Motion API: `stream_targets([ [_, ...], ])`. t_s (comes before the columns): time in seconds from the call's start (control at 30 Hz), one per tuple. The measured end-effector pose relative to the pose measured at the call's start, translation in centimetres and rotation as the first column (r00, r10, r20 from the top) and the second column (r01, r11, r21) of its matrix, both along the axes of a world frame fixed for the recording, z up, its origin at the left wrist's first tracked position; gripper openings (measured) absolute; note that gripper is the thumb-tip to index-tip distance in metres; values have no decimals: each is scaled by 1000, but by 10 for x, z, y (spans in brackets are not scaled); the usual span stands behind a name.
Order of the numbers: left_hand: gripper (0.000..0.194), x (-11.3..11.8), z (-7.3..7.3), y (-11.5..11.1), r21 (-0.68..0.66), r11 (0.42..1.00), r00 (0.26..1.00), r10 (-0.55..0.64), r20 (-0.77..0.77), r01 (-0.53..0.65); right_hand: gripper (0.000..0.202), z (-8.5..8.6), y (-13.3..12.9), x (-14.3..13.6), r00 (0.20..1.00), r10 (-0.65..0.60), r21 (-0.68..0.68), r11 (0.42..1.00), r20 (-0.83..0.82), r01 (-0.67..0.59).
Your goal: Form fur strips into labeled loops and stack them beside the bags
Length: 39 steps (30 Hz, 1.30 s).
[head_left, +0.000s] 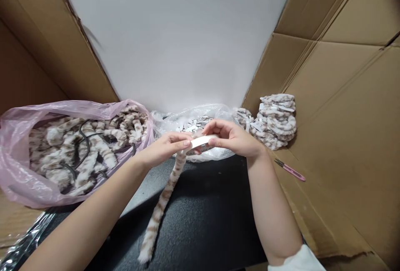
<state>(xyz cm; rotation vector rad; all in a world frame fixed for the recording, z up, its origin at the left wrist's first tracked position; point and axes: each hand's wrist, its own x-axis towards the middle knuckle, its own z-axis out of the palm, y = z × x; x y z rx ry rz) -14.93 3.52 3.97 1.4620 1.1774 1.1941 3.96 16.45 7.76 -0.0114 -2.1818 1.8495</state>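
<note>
Above the black table surface, my left hand (168, 146) and my right hand (233, 138) meet in the middle. Between their fingertips is a curved white label strip (201, 141), pinched at one end by each hand; dark print shows on its underside. A fuzzy white strip with brown spots (165, 196) hangs from my left fingers down to the table. Its upper end is partly hidden by the hand. Just behind my hands, a clear plastic bag (223, 112) holds many small white labels (192, 124).
At the left, an open pink plastic bag (15, 150) holds spotted fuzzy strips (90, 150) and dark cords. A stack of fuzzy pieces with white tags (276, 121) stands at the right. Pink thread snips (292, 171) lie beside it. Cardboard walls (343, 108) flank both sides.
</note>
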Motion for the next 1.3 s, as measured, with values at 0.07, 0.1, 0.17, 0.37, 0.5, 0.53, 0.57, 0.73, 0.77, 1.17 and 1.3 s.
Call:
stream_targets([
  [0.07, 45, 0, -1, 0, 53, 998, 993, 11, 115, -17, 19, -3, 4, -1, 997, -62, -76, 995, -48, 58],
  [0.1, 44, 0, -1, 0, 78, 997, 986, 17, 164, -30, 20, -5, 6, -2, 993, -100, -137, 986, -69, 90],
  [0.17, 40, 2, 0, 0, 125, 990, 981, 33, 193, -58, 20, -11, 9, -10, 977, -189, -304, 941, -97, 152],
  [0.37, 18, 16, 7, -4, 175, 978, 990, 123, -64, -110, 28, -37, -1, -50, 949, -316, -663, 709, 7, 241],
  [0.5, 18, 24, 10, -8, 221, 964, 965, 192, -177, -151, 23, -38, -5, -53, 888, -458, -490, 784, -45, 380],
  [0.53, 20, 25, 11, -9, 222, 961, 958, 210, -197, -165, 24, -34, -6, -48, 866, -486, -392, 823, -114, 411],
  [0.57, 21, 26, 12, -9, 221, 959, 951, 223, -212, -176, 25, -29, -6, -41, 859, -477, -274, 865, -186, 421],
  [0.73, 26, 31, 17, -12, 190, 949, 940, 286, -187, -251, 28, -9, -12, -18, 920, -300, 321, 871, -254, 372],
  [0.77, 28, 32, 17, -12, 167, 950, 943, 291, -160, -264, 30, -10, -13, -18, 920, -319, 361, 849, -229, 385],
  [1.17, 13, 14, 6, -1, 170, 949, 960, 276, -42, -266, 39, -44, -3, -58, 975, -223, -715, 678, 18, 168],
  [1.3, 17, 17, 8, -4, 191, 953, 952, 265, -156, -234, 35, -49, -3, -63, 952, -298, -681, 684, 65, 261],
])
